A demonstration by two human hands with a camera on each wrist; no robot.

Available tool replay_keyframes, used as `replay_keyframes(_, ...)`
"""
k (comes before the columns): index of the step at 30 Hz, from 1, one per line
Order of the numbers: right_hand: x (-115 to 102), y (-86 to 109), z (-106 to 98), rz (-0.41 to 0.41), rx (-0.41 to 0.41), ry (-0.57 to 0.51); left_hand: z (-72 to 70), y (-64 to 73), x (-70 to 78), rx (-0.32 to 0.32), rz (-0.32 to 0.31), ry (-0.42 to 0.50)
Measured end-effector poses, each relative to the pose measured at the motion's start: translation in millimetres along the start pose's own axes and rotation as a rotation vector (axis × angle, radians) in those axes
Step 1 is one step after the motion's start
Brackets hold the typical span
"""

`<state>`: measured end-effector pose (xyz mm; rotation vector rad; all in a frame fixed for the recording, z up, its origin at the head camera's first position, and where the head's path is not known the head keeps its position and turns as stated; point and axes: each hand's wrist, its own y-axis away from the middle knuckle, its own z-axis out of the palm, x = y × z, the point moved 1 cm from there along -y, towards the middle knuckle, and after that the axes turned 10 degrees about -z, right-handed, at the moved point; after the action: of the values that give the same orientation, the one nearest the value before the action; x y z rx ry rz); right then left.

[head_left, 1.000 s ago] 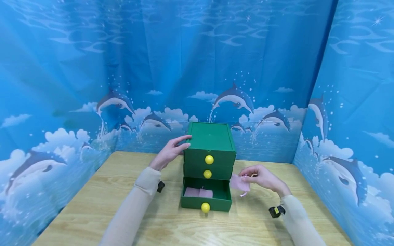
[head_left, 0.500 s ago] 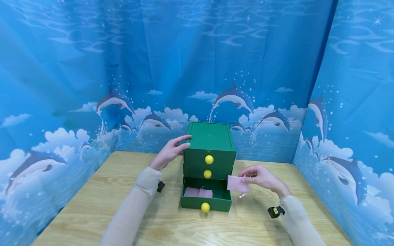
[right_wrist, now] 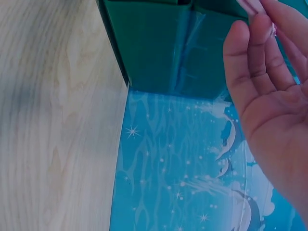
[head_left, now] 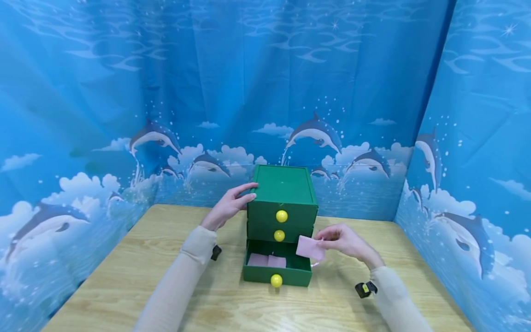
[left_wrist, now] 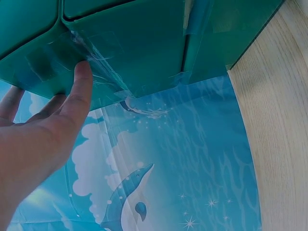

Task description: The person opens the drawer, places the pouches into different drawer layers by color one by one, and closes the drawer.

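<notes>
A green cabinet [head_left: 284,184] with yellow knobs stands on the table, its bottom drawer [head_left: 294,278] pulled out. Two pink pieces of cloth, probably pouches [head_left: 258,260], lie side by side in the left part of that drawer. My right hand [head_left: 346,240] pinches a small pink drawstring pouch [head_left: 309,247] by its gathered end, above the drawer's right side; the string dangles below. In the right wrist view only a sliver of the pouch [right_wrist: 251,6] shows at the fingertips. My left hand [head_left: 227,205] rests with extended fingers on the cabinet's upper left side.
The two upper drawers, with yellow knobs [head_left: 281,216], are closed. Clear tape [left_wrist: 98,62] covers seams on the cabinet's side. A wooden table [head_left: 232,309] lies under everything, and a blue dolphin-print curtain [head_left: 232,92] hangs behind and along both sides.
My right hand has moved left, bringing the pink pouch from beside the cabinet to over the right side of the open drawer. The left hand has stayed in place.
</notes>
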<state>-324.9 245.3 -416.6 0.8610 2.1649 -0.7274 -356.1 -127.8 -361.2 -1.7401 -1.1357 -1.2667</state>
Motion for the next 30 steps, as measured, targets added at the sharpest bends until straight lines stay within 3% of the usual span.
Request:
replay_keyframes(15,-9.9,-17.5,23.4,-0.052,-0.054,-0.002,-0.6,-1.2,-0.6,0.001,-0.015,0.01)
replay_keyframes(30,-10.7,-20.5,37.5,-0.079,-0.077,-0.004,-0.1,-0.7,-1.5,0.011,-0.011,0.002)
